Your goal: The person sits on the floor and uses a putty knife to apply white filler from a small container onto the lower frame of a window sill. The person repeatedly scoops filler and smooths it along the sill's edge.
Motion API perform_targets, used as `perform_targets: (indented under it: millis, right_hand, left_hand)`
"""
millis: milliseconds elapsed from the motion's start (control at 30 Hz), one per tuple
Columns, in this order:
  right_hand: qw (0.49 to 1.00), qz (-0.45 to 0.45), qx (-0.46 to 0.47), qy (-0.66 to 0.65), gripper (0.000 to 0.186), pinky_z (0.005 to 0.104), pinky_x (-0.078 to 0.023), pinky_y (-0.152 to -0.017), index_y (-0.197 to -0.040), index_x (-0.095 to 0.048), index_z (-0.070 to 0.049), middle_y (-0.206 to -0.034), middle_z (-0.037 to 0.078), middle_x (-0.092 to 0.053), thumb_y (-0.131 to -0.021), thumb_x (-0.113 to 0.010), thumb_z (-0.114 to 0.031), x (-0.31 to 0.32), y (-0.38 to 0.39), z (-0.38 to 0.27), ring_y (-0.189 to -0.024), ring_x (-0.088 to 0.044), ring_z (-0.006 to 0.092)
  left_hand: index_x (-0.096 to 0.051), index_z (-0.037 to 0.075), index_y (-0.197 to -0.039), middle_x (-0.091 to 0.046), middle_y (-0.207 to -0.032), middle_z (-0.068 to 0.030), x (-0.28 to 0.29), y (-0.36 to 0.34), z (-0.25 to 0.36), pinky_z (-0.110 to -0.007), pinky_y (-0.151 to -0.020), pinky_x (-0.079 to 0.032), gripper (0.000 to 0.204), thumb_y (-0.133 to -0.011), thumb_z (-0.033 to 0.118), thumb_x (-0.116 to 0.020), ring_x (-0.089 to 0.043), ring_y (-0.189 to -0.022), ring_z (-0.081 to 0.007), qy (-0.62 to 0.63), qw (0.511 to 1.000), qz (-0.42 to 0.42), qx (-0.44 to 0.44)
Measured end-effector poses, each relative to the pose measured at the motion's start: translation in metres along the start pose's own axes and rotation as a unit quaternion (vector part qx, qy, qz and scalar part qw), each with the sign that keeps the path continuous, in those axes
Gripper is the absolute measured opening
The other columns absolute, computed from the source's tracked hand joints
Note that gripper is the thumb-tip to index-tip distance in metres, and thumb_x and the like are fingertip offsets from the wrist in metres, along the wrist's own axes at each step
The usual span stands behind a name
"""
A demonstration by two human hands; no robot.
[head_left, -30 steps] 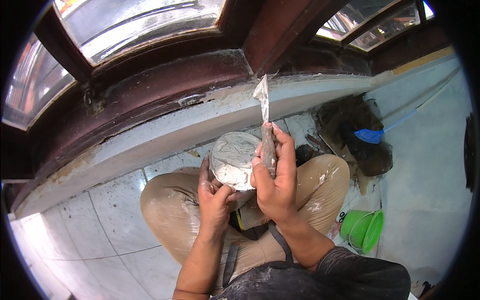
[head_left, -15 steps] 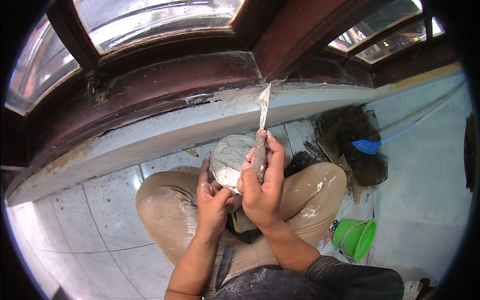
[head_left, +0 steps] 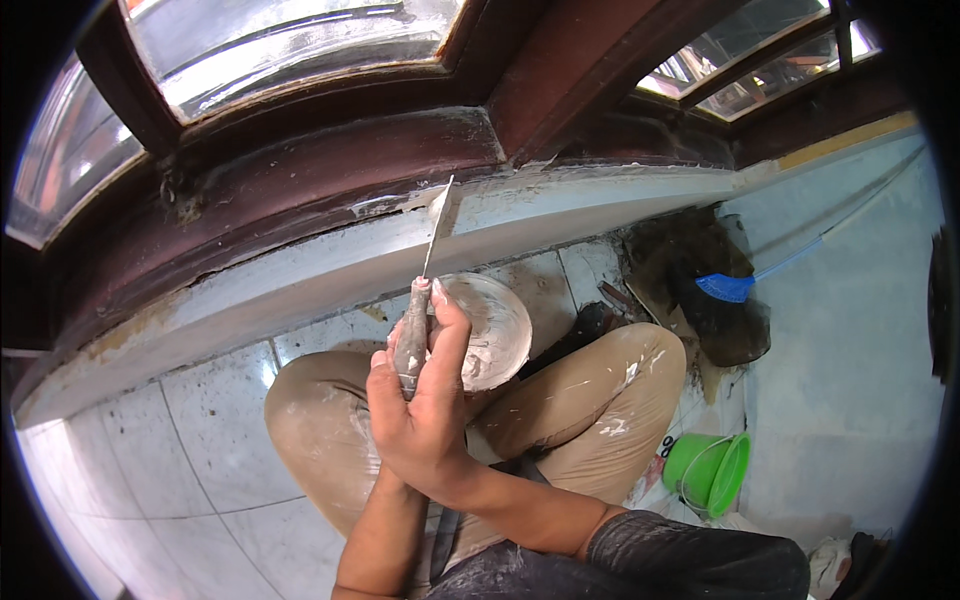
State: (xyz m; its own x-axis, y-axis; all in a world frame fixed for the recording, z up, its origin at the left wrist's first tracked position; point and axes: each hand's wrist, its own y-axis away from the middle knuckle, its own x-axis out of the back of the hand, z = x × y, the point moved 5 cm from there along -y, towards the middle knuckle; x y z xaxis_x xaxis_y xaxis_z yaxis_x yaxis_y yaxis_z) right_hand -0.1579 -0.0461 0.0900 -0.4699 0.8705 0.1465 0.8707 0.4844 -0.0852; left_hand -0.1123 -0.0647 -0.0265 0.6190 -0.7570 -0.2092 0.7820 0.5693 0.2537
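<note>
Seated cross-legged on pale floor tiles (head_left: 190, 420), in tan trousers (head_left: 590, 400) flecked with white, facing a curved window.

Right hand (head_left: 425, 400) wrapped in a fist around the putty-caked handle of a knife (head_left: 420, 310), thumb laid up along the handle. Long axis of the knife close to vertical in the picture, leaning slightly right: handle low, in the fist over the lap; thin blade running up and away from the body. Blade tip touching, or all but touching, the white-smeared joint where the dark wooden frame (head_left: 330, 180) meets the pale sill (head_left: 330, 265), with a dab of white filler at the tip. Flat of the blade seen nearly edge-on, so a mere sliver.

Left hand (head_left: 398, 335) mostly hidden behind the right hand and the knife handle; only a few fingers showing beside it. Grip not clear: apparently holding the bowl from its left side, but impossible to say for sure.

Bowl (head_left: 490, 330) round, shallow, coated inside with white filler, just right of the knife handle and touching the right hand's thumb side, held above the knees.

Further right, on the floor: a heap of dark rubbish (head_left: 700, 290) against the wall, a blue brush head (head_left: 725, 288) on a long pale handle lying across it, and a green bucket (head_left: 710, 470) tipped on its side near the right knee. Glass panes (head_left: 290, 50) above the frame, smeared and dull.
</note>
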Motion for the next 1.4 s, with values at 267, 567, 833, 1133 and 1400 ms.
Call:
perform_targets:
  millis: [267, 567, 833, 1133, 1400]
  right_hand:
    - [0.999, -0.006, 0.001, 0.041, 0.077, 0.0508, -0.046, -0.125, -0.166, -0.021, 0.02, -0.164, 0.044, -0.043, -0.108, -0.062, -0.009, -0.023, 0.002, -0.008, -0.151, -0.055, 0.0544]
    - [0.994, 0.047, 0.093, 0.032, 0.082, 0.0583, -0.022, -0.139, -0.168, 0.001, 0.022, -0.172, 0.05, -0.015, -0.113, -0.056, 0.0, -0.083, -0.009, 0.001, -0.168, -0.019, 0.0586]
    - [0.996, 0.009, 0.08, -0.03, 0.082, 0.0567, -0.025, -0.138, -0.168, 0.0, 0.021, -0.171, 0.047, -0.018, -0.114, -0.057, -0.001, -0.12, 0.022, -0.001, -0.167, -0.025, 0.0567]
    - [0.995, -0.077, 0.017, -0.068, 0.075, 0.0425, -0.048, -0.115, -0.172, -0.023, 0.01, -0.16, 0.027, -0.047, -0.11, -0.063, -0.003, -0.061, 0.049, -0.022, -0.129, -0.058, 0.0274]
    - [0.978, -0.017, -0.104, -0.182, 0.059, 0.0206, -0.034, -0.052, -0.169, -0.036, -0.005, -0.119, 0.011, -0.063, -0.112, -0.055, -0.008, 0.068, -0.004, -0.017, -0.066, -0.046, 0.0038]
  left_hand:
    - [-0.025, 0.002, -0.179, -0.066, -0.153, -0.0168, -0.009, 0.001, -0.001, -0.036, -0.094, -0.064, 0.087, -0.099, 0.007, -0.059, -0.075, -0.126, -0.0299, 0.193, 0.98, 0.048, 0.016]
    - [-0.021, 0.004, -0.179, -0.064, -0.154, -0.0188, -0.013, 0.002, 0.01, -0.036, -0.079, -0.071, 0.097, -0.089, 0.0, -0.058, -0.076, -0.125, -0.0299, 0.213, 0.976, 0.035, 0.031]
    - [-0.019, 0.006, -0.18, -0.06, -0.159, -0.0252, -0.013, 0.002, 0.009, -0.048, -0.089, -0.075, 0.1, -0.087, -0.004, -0.056, -0.078, -0.127, -0.038, 0.272, 0.956, 0.046, 0.101]
    - [-0.021, 0.003, -0.178, -0.062, -0.155, -0.0225, -0.012, 0.001, 0.01, -0.045, -0.087, -0.075, 0.091, -0.094, -0.004, -0.057, -0.079, -0.123, -0.0331, 0.275, 0.957, 0.059, 0.071]
    - [-0.012, 0.003, -0.181, -0.072, -0.127, -0.0204, -0.011, 0.003, 0.003, -0.025, -0.062, -0.056, 0.098, -0.096, -0.011, -0.057, -0.075, -0.094, -0.0174, 0.332, 0.937, 0.058, 0.088]
